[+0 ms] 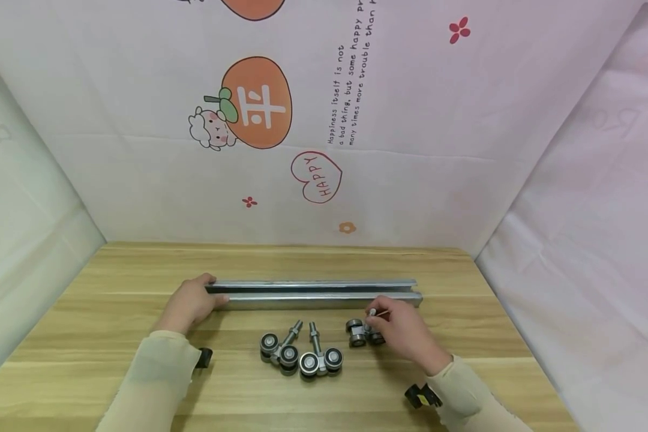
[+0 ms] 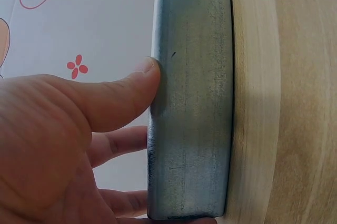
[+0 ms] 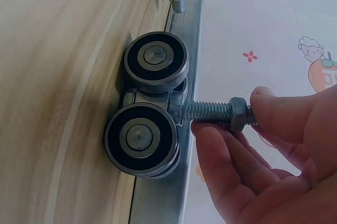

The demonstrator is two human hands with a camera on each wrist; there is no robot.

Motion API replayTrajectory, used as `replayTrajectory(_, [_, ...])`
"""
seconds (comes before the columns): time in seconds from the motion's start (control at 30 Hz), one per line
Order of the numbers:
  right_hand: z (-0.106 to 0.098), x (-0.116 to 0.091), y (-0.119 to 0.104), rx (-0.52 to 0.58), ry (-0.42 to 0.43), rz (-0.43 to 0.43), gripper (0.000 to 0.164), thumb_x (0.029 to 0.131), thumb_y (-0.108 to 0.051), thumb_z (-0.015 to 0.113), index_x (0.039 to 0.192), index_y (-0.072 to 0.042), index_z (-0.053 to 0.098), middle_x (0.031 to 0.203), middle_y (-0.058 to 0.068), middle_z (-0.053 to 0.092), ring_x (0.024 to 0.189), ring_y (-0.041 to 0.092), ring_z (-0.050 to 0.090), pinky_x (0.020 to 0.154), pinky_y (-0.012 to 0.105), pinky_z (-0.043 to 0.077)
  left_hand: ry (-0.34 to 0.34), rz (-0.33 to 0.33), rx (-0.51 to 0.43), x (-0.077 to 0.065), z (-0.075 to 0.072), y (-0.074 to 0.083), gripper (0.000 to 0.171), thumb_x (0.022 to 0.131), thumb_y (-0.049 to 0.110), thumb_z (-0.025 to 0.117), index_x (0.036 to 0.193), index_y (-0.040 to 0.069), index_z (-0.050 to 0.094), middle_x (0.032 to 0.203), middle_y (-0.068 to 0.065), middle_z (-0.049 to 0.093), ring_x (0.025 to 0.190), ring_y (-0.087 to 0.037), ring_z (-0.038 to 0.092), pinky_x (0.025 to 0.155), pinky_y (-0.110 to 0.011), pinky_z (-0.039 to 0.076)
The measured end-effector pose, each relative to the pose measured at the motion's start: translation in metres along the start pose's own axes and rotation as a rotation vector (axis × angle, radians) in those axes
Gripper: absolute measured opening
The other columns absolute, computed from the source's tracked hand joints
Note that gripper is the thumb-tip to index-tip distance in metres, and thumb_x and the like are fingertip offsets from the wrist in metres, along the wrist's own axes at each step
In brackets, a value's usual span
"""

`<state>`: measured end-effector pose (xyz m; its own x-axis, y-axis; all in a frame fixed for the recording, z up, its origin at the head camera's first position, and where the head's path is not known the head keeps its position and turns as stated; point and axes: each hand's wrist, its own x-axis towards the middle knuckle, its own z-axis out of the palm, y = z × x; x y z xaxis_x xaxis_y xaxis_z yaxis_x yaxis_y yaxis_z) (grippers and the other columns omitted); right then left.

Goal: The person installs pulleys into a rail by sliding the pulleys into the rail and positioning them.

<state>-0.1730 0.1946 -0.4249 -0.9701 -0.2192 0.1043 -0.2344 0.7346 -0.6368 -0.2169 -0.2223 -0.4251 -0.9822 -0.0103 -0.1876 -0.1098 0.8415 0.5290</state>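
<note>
A metal C-shaped rail (image 1: 313,302) lies lengthwise across the wooden table with its slot facing up. My left hand (image 1: 191,303) grips the rail's left end, the thumb on the near side and fingers across at the far side. In the left wrist view the thumb presses against the edge of the rail (image 2: 192,103). My right hand (image 1: 405,330) pinches the threaded bolt (image 3: 208,112) of a roller trolley (image 1: 357,335) just in front of the rail's right part. The right wrist view shows its black-and-steel wheels (image 3: 140,136) and a nut (image 3: 238,113) by the thumb.
Two more roller trolleys, a left one (image 1: 279,354) and a right one (image 1: 320,363), lie mid-table with their bolts pointing toward the rail. Behind the table (image 1: 248,408) hangs a printed white cloth (image 1: 410,180), with further white cloth at both sides.
</note>
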Motion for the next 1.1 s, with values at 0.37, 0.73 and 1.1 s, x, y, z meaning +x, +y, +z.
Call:
replayTrajectory(0.37, [-0.013,-0.003,0.010,-0.019,0.000,0.056,0.003,0.095,-0.012,0.070,0.097,-0.013,0.070,0.086,-0.009,0.066,0.085,0.014,0.065,0.071,0.037,0.054,-0.005,-0.006,0.001,0.002,0.001,-0.002,0.070,0.096,0.038,0.066,0.146,-0.006,0.041,0.139,-0.036,0.045,0.124,-0.056,0.043,0.098,-0.066,0.038])
replayTrajectory(0.73, [-0.024,-0.005,0.019,-0.097,0.035,0.058,0.005,0.094,-0.014,0.071,0.099,-0.014,0.072,0.093,-0.006,0.069,0.088,0.020,0.066,0.076,0.044,0.054,0.000,-0.003,0.014,0.003,0.001,-0.002,0.069,0.096,0.036,0.066,0.145,-0.005,0.042,0.138,-0.036,0.046,0.124,-0.055,0.044,0.099,-0.065,0.038])
replayTrajectory(1.1, [-0.031,-0.008,0.025,-0.119,0.044,0.110,0.011,0.095,-0.015,0.069,0.104,-0.010,0.072,0.092,-0.002,0.068,0.085,0.019,0.064,0.074,0.043,0.053,0.002,-0.002,0.013,0.003,0.001,-0.002,0.068,0.096,0.035,0.067,0.145,-0.006,0.043,0.137,-0.036,0.047,0.124,-0.055,0.044,0.099,-0.064,0.038])
